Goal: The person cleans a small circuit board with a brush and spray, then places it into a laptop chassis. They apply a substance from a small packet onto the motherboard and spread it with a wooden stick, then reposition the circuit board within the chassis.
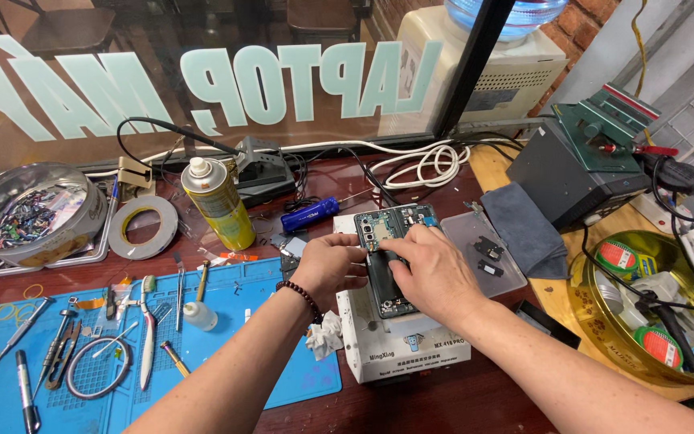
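An opened smartphone (385, 227) with its circuit board exposed lies on a white boxy machine (379, 354) at the table's middle. My left hand (327, 265), with a dark bead bracelet on the wrist, rests against the phone's left edge, fingers curled. My right hand (431, 273) lies over the phone's middle, its fingertips pressing on the board near the top. Whether either hand pinches a small part is hidden.
A blue work mat (226, 321) at left carries tweezers, cutters, screwdrivers and a small white bottle (199, 315). A yellow spray can (220, 202), tape roll (144, 227) and metal tin (30, 213) stand behind. A grey cloth (524, 229), black box and round tin of solder rolls (644, 301) sit right.
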`<act>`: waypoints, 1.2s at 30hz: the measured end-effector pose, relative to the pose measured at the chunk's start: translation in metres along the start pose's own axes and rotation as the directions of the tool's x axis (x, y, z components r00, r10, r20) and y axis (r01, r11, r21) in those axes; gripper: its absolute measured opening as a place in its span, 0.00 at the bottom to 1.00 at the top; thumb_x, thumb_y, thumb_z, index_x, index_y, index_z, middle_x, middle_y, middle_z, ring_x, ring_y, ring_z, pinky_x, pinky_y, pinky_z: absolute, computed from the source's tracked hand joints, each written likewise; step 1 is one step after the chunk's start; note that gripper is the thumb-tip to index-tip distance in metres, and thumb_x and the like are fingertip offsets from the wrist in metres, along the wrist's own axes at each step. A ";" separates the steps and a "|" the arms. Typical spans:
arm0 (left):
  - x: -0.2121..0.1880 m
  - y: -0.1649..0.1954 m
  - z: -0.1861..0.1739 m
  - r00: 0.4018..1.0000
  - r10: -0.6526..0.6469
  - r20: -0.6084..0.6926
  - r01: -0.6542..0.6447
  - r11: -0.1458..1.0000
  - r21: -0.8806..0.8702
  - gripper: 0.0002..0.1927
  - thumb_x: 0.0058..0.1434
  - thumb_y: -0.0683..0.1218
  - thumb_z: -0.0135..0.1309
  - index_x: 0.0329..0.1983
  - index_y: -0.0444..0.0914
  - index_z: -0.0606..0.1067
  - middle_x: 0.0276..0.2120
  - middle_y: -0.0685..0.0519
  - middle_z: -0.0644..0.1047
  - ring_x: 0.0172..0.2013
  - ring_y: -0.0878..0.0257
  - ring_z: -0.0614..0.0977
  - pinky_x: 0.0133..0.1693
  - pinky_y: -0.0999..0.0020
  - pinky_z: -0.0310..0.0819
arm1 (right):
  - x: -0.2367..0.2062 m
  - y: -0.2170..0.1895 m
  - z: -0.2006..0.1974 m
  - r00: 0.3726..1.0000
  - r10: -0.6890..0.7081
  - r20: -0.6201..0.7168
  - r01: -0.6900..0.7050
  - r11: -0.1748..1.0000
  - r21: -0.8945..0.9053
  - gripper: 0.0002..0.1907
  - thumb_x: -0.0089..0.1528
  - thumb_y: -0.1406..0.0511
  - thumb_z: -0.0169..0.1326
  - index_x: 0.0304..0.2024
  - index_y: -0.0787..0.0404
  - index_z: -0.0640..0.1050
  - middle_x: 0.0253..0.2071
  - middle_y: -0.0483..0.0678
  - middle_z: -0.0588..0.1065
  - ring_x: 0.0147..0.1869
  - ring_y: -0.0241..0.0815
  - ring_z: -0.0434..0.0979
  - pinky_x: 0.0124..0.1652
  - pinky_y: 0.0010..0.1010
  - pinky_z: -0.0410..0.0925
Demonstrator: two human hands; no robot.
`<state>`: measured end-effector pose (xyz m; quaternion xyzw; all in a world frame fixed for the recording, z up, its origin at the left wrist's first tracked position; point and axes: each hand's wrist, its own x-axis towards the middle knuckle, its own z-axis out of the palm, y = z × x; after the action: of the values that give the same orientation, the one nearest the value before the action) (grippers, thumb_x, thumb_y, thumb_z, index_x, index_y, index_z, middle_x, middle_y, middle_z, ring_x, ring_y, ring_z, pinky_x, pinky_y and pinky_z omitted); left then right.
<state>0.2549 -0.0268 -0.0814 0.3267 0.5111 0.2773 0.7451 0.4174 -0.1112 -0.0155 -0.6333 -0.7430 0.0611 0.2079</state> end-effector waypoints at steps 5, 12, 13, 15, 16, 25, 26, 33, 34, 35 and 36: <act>-0.002 0.000 0.003 1.000 -0.003 -0.014 0.003 1.000 -0.009 0.14 0.60 0.37 0.56 0.50 0.34 0.76 0.36 0.50 0.80 0.31 0.60 0.81 0.33 0.65 0.81 | -0.001 -0.003 -0.002 0.998 0.064 0.006 -0.064 0.997 -0.033 0.17 0.57 0.66 0.59 0.49 0.55 0.82 0.36 0.49 0.73 0.47 0.51 0.74 0.48 0.42 0.69; -0.006 0.002 0.004 1.000 0.003 -0.002 -0.003 1.000 0.009 0.15 0.60 0.38 0.57 0.51 0.34 0.76 0.36 0.50 0.80 0.31 0.61 0.81 0.32 0.66 0.80 | 0.003 -0.006 -0.008 0.974 0.184 0.131 -0.178 0.983 -0.055 0.17 0.59 0.64 0.58 0.51 0.53 0.82 0.37 0.48 0.74 0.49 0.47 0.74 0.51 0.39 0.68; -0.006 0.002 0.004 1.000 0.000 -0.006 0.000 1.000 0.007 0.15 0.60 0.38 0.57 0.51 0.34 0.75 0.36 0.49 0.80 0.31 0.61 0.81 0.32 0.66 0.80 | 0.004 -0.007 -0.009 0.973 0.186 0.134 -0.180 0.982 -0.057 0.17 0.59 0.64 0.58 0.51 0.53 0.82 0.38 0.48 0.74 0.50 0.47 0.74 0.51 0.39 0.68; -0.006 0.003 0.004 1.000 -0.002 -0.011 0.002 1.000 0.007 0.15 0.60 0.38 0.57 0.51 0.34 0.75 0.36 0.49 0.80 0.31 0.60 0.81 0.32 0.66 0.80 | 0.004 -0.007 -0.009 0.975 0.180 0.133 -0.174 0.983 -0.061 0.17 0.59 0.64 0.58 0.51 0.53 0.82 0.38 0.48 0.74 0.50 0.47 0.74 0.51 0.39 0.68; -0.005 0.002 0.005 1.000 -0.001 -0.011 0.001 1.000 0.009 0.15 0.60 0.38 0.57 0.51 0.34 0.75 0.36 0.49 0.80 0.31 0.60 0.81 0.32 0.66 0.80 | 0.004 -0.007 -0.009 0.977 0.173 0.127 -0.166 0.984 -0.062 0.16 0.59 0.64 0.58 0.50 0.54 0.82 0.38 0.48 0.74 0.50 0.47 0.74 0.51 0.39 0.68; -0.002 0.000 0.005 1.000 0.011 0.015 -0.011 1.000 0.008 0.15 0.60 0.37 0.56 0.51 0.33 0.75 0.35 0.49 0.80 0.30 0.60 0.82 0.31 0.66 0.80 | -0.001 -0.005 -0.004 1.000 -0.004 0.001 0.004 0.996 -0.090 0.13 0.58 0.66 0.58 0.45 0.55 0.84 0.36 0.48 0.74 0.46 0.49 0.75 0.48 0.41 0.69; -0.003 0.000 0.005 1.000 0.015 0.014 -0.015 1.000 0.006 0.15 0.61 0.37 0.56 0.51 0.32 0.75 0.35 0.49 0.80 0.30 0.60 0.82 0.30 0.66 0.80 | -0.001 -0.005 -0.004 1.000 -0.012 -0.004 0.011 0.995 -0.097 0.13 0.58 0.66 0.58 0.45 0.55 0.84 0.35 0.48 0.74 0.46 0.49 0.75 0.47 0.41 0.69; -0.003 0.000 0.007 1.000 0.011 0.021 -0.012 1.000 0.004 0.17 0.59 0.36 0.55 0.53 0.33 0.74 0.34 0.48 0.80 0.29 0.61 0.81 0.30 0.65 0.81 | 0.007 -0.010 -0.005 0.996 -0.064 0.062 0.074 0.978 -0.193 0.10 0.57 0.67 0.58 0.41 0.58 0.84 0.35 0.46 0.75 0.45 0.48 0.75 0.48 0.42 0.68; -0.003 0.000 0.007 1.000 0.017 0.020 -0.018 1.000 0.006 0.17 0.59 0.36 0.55 0.53 0.33 0.74 0.34 0.49 0.80 0.28 0.61 0.81 0.30 0.65 0.81 | 0.009 -0.010 -0.005 0.994 -0.063 0.092 0.081 0.974 -0.212 0.09 0.57 0.66 0.58 0.40 0.59 0.84 0.35 0.47 0.75 0.45 0.48 0.75 0.48 0.41 0.68; -0.002 -0.001 0.008 1.000 0.024 0.019 -0.024 1.000 0.007 0.17 0.59 0.36 0.55 0.53 0.33 0.74 0.33 0.49 0.80 0.28 0.61 0.81 0.30 0.64 0.81 | 0.011 -0.010 -0.006 0.991 -0.062 0.122 0.089 0.969 -0.231 0.08 0.57 0.66 0.58 0.39 0.59 0.84 0.35 0.47 0.75 0.46 0.48 0.75 0.49 0.41 0.68; -0.002 -0.002 0.009 1.000 0.026 0.018 -0.026 1.000 0.010 0.17 0.59 0.36 0.56 0.53 0.33 0.74 0.33 0.49 0.80 0.27 0.61 0.81 0.30 0.65 0.81 | 0.012 -0.010 -0.008 0.991 -0.051 0.125 0.078 0.972 -0.221 0.08 0.57 0.66 0.58 0.38 0.59 0.84 0.35 0.47 0.76 0.46 0.48 0.75 0.49 0.41 0.68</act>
<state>0.2628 -0.0310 -0.0797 0.3395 0.5017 0.2816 0.7442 0.4099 -0.1029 -0.0024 -0.6234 -0.7764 0.0069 0.0922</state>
